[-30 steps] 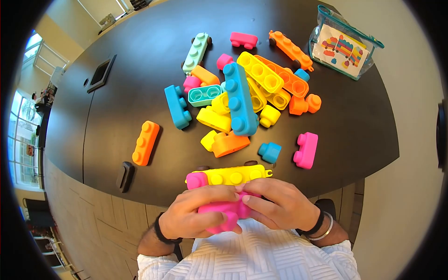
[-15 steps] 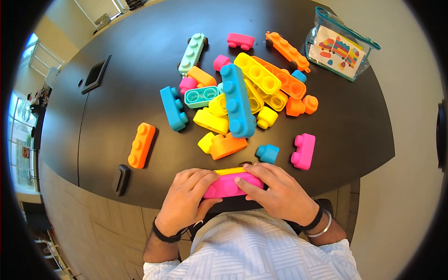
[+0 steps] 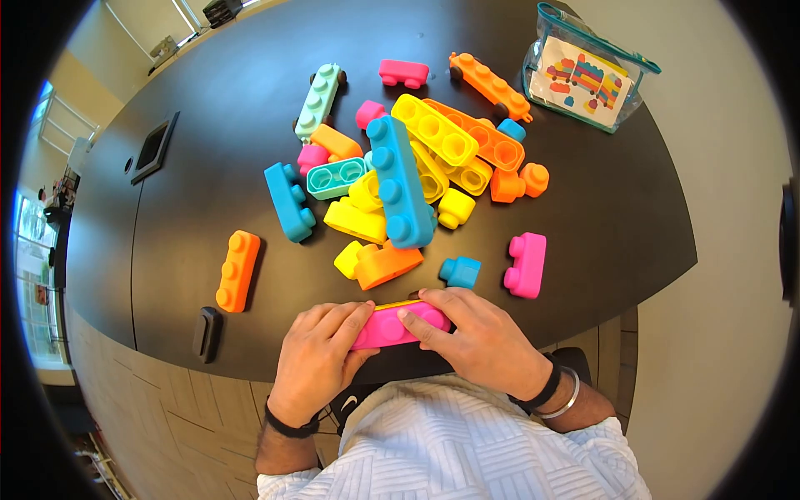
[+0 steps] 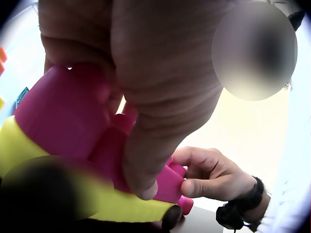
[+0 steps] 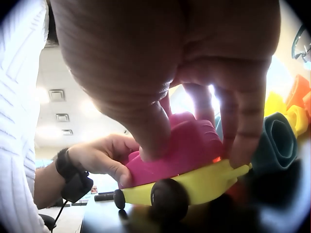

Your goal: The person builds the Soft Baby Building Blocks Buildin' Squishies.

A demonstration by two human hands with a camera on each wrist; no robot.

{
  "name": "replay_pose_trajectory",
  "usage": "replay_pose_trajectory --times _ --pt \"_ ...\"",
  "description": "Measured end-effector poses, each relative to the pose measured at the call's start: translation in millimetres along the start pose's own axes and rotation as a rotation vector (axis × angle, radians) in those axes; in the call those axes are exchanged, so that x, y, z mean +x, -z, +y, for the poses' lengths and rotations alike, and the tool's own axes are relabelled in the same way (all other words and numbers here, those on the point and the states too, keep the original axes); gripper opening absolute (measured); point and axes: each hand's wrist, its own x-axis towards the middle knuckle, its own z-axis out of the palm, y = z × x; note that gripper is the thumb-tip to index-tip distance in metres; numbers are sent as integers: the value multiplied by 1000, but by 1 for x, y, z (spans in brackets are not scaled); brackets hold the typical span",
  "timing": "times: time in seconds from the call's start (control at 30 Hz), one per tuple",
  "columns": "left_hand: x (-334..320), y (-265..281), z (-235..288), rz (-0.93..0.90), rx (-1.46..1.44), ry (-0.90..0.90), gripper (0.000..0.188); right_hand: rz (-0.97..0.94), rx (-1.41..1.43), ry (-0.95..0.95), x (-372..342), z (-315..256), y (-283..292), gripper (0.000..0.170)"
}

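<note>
on my head feed, both hands work at the near edge of the dark counter (image 3: 217, 175), closed around a pink brick (image 3: 395, 327). the left hand (image 3: 323, 354) grips its left end, and the right hand (image 3: 477, 342) holds the right part, thumb laid over the studded face and fingers reaching over the far side. the brick lies lengthwise between them, its studs turned toward the wearer. right behind it i get only a sliver of yellow from above, but my right wrist feed shows a yellow wheeled base (image 5: 211, 183) with dark wheels, the pink touching it along its length. i cannot tell how firmly the two are seated, nor whether the wheels touch the counter.

just beyond the right hand i have a small blue brick (image 3: 460, 272), and to its right a loose pink brick (image 3: 527, 265). farther back sits a mixed heap, with a long four-stud blue brick (image 3: 402, 187) lying over it and a hollow-sided yellow brick (image 3: 433, 129) beside that. behind the heap stand a pale green wheeled base (image 3: 318, 104) and an orange wheeled base (image 3: 490, 86). well to the left lies an orange brick (image 3: 238, 271), with a small black object (image 3: 207, 335) nearer the edge. a clear bag (image 3: 637, 62) with teal trim stands at the far right, a printed card (image 3: 579, 82) inside.
</note>
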Motion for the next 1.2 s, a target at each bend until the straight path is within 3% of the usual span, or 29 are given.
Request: replay_pose_trajectory --times 0.3,0.5,0.57,0.63,0.77,0.83,0.87,1.0,1.1,1.2 --pt "6 9 -4 -50 -1 -48 71 -91 -11 -4 0 0 4 49" --pt "27 56 -37 -145 -90 -130 68 -37 -119 55 -2 5 3 50" --pt "46 68 -54 -7 -44 -146 48 -34 -94 34 -4 6 2 50" --pt "72 73 -65 -8 -119 -28 37 -32 -96 35 -4 7 2 50" --pt "104 52 -96 -17 106 -158 29 -6 -119 57 -8 9 -1 51" --pt "116 45 -103 -100 131 -42 25 16 -121 54 -9 10 -2 51" --pt "119 43 -104 -75 167 -66 22 25 -118 61 -10 10 -3 51" --pt "125 37 -108 -38 209 -38 21 56 -98 61 -12 11 -6 52" --pt "128 42 -118 -121 189 -43 24 55 -104 67 -11 12 -5 53" --pt "117 49 -114 26 256 -37 33 53 -125 97 -10 15 3 56"
